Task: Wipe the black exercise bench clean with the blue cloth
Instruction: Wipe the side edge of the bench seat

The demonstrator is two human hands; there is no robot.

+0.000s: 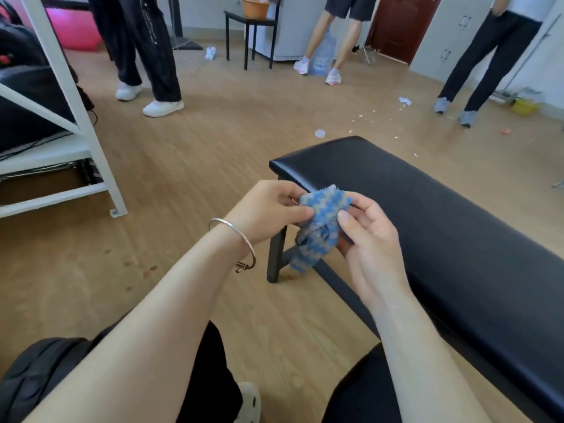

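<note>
I see both hands pinching the blue cloth (320, 221): left hand (268, 209) and right hand (366, 236) hold it bunched above the black exercise bench (442, 239) edge, probably to fold a pad before wiping.

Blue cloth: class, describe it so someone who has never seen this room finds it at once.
Find the long black bench on the wooden floor. By its edge, the left hand and right hand pinch a crumpled cloth. It alone is blue with pale zigzags.
</note>
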